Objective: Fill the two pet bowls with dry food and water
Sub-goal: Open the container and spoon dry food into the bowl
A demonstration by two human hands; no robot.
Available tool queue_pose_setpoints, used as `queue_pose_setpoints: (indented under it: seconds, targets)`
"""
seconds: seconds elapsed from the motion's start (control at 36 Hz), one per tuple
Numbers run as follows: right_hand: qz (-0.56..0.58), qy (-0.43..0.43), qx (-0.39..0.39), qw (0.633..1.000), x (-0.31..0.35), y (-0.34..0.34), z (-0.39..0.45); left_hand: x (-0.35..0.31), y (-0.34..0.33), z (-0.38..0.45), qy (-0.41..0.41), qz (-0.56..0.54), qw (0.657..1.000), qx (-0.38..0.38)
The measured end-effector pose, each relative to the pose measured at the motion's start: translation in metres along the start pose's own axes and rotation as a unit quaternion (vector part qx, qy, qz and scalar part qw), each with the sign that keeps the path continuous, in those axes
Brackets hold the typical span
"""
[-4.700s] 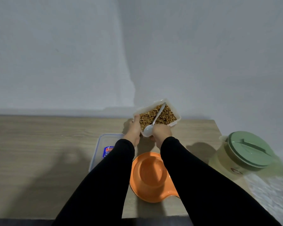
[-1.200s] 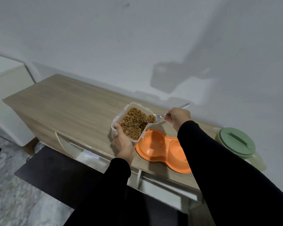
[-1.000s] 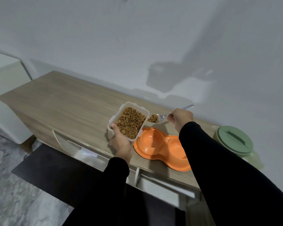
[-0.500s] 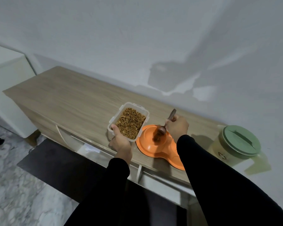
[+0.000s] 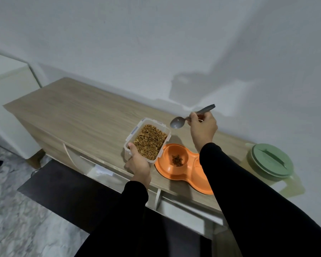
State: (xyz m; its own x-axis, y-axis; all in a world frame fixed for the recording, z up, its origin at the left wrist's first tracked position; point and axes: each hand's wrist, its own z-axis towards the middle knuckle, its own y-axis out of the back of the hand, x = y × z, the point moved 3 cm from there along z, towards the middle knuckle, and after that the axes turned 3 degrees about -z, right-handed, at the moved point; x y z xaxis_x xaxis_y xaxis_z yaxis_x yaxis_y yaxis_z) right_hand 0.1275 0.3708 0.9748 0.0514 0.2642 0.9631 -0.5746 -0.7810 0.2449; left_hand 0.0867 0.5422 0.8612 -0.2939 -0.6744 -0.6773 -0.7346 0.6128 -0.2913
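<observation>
No text, label or brand can be read anywhere (nothing is sharp enough).

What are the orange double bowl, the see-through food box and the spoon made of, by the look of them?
Orange double bowl: likely moulded plastic, with a smooth, slightly glossy, even colour. Food box: clear plastic, since the kibble shows through its walls. Spoon: dull grey and matte, so it could be plastic or metal; the picture leaves that open.

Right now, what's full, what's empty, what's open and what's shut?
Food container: open, nearly full of kibble, held by left hand.
Spoon: empty, held by right hand.
Orange double bowl: small kibble pile in its left cup, right cup hidden by sleeve.
Jug: green lid on.
</observation>
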Motion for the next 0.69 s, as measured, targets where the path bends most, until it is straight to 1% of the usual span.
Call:
queue_pose_setpoints:
  seconds: [0.06,0.14,0.28,0.36,0.47,0.56,0.69]
  targets:
    - [0.001,0.012,0.02,1.0,0.003,-0.008,-0.004,0.0,0.0,-0.002,-0.007,0.015,1.0,0.003]
    - [-0.036,0.038,0.05,0.997,0.004,-0.02,-0.011,-0.001,-0.001,-0.007,-0.013,0.022,1.0,0.006]
    - [-0.127,0.127,0.087,0.98,0.004,-0.032,-0.025,-0.005,0.0,-0.016,-0.007,0.012,1.0,0.019]
    - [-0.149,0.159,0.1,0.971,0.001,-0.034,-0.029,-0.007,0.001,-0.016,-0.006,0.007,0.999,0.037]
    - [-0.149,0.149,0.11,0.971,-0.003,-0.039,-0.032,-0.011,0.003,-0.012,-0.014,0.024,0.997,0.076]
    - [-0.146,0.128,0.106,0.975,-0.003,-0.043,-0.029,-0.013,0.003,-0.012,-0.022,0.011,0.993,0.115]
    - [-0.101,0.066,0.099,0.988,-0.002,-0.044,-0.025,-0.017,0.006,-0.014,-0.02,0.014,0.993,0.118]
